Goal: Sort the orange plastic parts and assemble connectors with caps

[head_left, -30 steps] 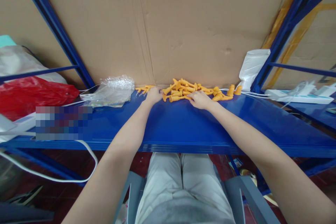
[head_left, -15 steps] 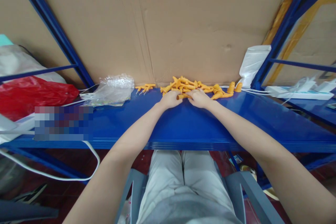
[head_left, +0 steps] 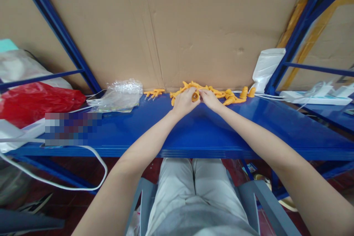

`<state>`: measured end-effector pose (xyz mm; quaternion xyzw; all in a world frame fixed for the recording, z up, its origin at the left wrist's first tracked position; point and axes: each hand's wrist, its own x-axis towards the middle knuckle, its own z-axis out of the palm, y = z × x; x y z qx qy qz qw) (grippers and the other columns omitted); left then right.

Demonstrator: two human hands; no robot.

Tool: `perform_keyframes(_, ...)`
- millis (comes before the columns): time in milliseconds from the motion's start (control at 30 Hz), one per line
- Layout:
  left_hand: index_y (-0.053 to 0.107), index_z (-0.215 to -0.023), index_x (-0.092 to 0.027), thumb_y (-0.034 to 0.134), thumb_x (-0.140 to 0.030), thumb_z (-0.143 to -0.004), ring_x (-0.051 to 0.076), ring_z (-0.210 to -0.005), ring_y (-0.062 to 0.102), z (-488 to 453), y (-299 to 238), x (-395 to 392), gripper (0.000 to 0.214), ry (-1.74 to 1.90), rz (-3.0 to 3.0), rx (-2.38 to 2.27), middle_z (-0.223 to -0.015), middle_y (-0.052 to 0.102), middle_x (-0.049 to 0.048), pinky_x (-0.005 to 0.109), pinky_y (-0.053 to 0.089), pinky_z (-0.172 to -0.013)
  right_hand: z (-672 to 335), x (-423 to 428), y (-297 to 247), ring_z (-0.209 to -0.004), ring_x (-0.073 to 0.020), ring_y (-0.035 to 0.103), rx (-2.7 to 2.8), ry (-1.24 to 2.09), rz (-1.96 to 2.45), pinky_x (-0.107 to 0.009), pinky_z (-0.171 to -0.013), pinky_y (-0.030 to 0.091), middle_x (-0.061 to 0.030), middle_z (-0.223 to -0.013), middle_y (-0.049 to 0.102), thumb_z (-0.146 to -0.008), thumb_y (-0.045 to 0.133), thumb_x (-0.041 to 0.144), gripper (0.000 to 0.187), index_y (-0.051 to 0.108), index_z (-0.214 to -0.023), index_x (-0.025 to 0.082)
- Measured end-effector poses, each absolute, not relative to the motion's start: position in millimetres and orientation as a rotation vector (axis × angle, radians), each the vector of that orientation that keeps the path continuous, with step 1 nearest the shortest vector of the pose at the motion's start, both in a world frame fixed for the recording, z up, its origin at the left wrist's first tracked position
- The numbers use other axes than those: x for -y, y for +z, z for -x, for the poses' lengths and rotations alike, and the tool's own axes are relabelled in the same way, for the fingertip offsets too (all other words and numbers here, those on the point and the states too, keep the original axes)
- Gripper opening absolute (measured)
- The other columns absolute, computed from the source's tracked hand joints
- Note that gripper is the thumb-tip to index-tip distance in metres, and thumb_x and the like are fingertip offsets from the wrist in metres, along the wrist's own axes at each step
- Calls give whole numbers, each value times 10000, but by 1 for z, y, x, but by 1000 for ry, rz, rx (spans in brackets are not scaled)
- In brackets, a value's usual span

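Note:
A hollow orange plastic sleeve, its open end turned toward me, is held in my left hand, whose fingers wrap round it. Close beside it, my right hand has its fingers curled together against the sleeve's right side; what they pinch is hidden. Behind both hands lies a pile of orange plastic parts, partly covered by them. To the left, several orange corkscrews with metal spirals rest on the blue table.
Two orange cups stand at the pile's right end, near a white bag. Clear plastic bags lie on the left. A white power strip is at the right, and a white cable loops over the left front edge.
The orange sleeve has turned from lying sideways to facing me with its open end. My left hand has shifted right and up round it; my right hand stays close by.

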<state>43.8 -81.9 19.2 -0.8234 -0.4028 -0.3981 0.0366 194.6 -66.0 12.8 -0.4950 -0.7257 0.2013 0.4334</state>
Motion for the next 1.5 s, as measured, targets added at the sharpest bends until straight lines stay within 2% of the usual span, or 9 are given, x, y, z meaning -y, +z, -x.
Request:
perform_keyframes(133, 572, -1242, -186, 681, -219, -824, 277, -1090, 670, -45, 16, 83, 433, -1151, 2628, 1132, -1205, 694, 112, 402, 522, -954, -193, 66, 13, -951, -220, 676, 1620, 720, 1087, -385, -866, 545, -71, -950, 741, -1020, 347, 338, 370, 671, -1129, 197)
perform_keyframes(267, 548, -1268, -175, 633, -213, -851, 270, -1040, 682, -45, 15, 81, 427, -1095, 2677, 1129, -1169, 696, 110, 406, 533, -929, -192, 71, 20, -943, -197, 686, 1490, 942, 974, -340, -887, 536, -77, -971, 745, -1014, 400, 297, 309, 673, -1076, 167)
perform_keyframes(433, 582, -1175, -171, 561, -162, -855, 239, -1062, 662, -41, 17, 77, 321, -1081, 2711, 1024, -1152, 688, 110, 362, 528, -923, -194, 75, 25, -693, -155, 653, 1444, 1062, 957, -249, -628, 533, -51, -841, 725, -969, 514, 285, 189, 653, -912, 171)
perform_keyframes(633, 635, -990, -175, 497, -136, -885, 223, -1044, 643, -37, 23, 74, 178, -1210, 2621, 977, -1043, 683, 97, 365, 502, -952, -200, 79, 26, -451, -90, 506, 1627, 1021, 934, -207, -440, 421, 9, -630, 633, -915, 634, 429, 267, 623, -792, 192)
perform_keyframes(833, 544, -1280, -157, 582, -188, -885, 249, -1190, 600, -32, 18, 50, 398, -1581, 2487, 1209, -1286, 632, 156, 426, 463, -1035, -210, 78, 30, -427, -80, 488, 1769, 829, 1000, -202, -402, 369, 23, -614, 633, -835, 719, 403, 221, 667, -817, 188)
perform_keyframes(1033, 660, -1028, -135, 623, -217, -883, 199, -929, 687, -26, 14, 39, 171, -1468, 2862, 1169, -1033, 739, 99, 344, 534, -877, -225, 80, 31, -494, -105, 544, 2036, 548, 1152, -233, -499, 436, -3, -682, 689, -844, 668, 403, 236, 738, -863, 178)
perform_keyframes(1167, 666, -884, -152, 660, -201, -846, 186, -836, 674, -26, 15, 42, 62, -1419, 2835, 1214, -899, 733, 51, 328, 538, -815, -231, 83, 34, -783, -190, 671, 2227, 95, 1324, -313, -747, 498, -36, -888, 753, -874, 630, 367, 234, 763, -968, 199)
perform_keyframes(1300, 670, -897, -161, 652, -204, -848, 181, -807, 662, -25, 15, 43, 68, -1409, 2754, 1261, -863, 725, 42, 315, 528, -791, -238, 79, 36, -943, -260, 684, 2295, -112, 1512, -360, -845, 493, -89, -1009, 757, -871, 647, 367, 304, 744, -1088, 178)
perform_keyframes(1500, 678, -927, -160, 639, -199, -856, 181, -808, 675, -22, 15, 41, 90, -1480, 2697, 1300, -876, 740, 57, 306, 531, -795, -249, 73, 34, -967, -246, 694, 2311, -49, 1432, -336, -861, 499, -105, -1100, 752, -873, 653, 308, 384, 696, -1223, 154)
